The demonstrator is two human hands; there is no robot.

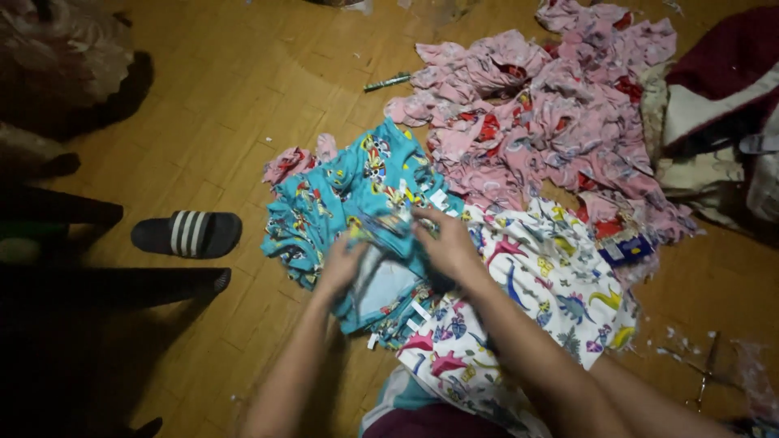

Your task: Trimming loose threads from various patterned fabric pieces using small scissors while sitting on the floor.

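Both hands meet over a heap of clothes on the wooden floor (243,113). The left hand (341,266) has its fingers curled into the teal garment (357,203), gripping a fold of it; the right hand (446,242) pinches the same cloth at its upper edge, fingers pressed together. The teal garment lies at the middle of the heap, on top of more teal pieces. Just right of it lies white dinosaur-print cloth (552,284), under the right forearm. Beyond that spreads a pink pile (527,113). A striped slipper (188,234) sits well apart to the left. A pen (387,81) lies near the pink pile.
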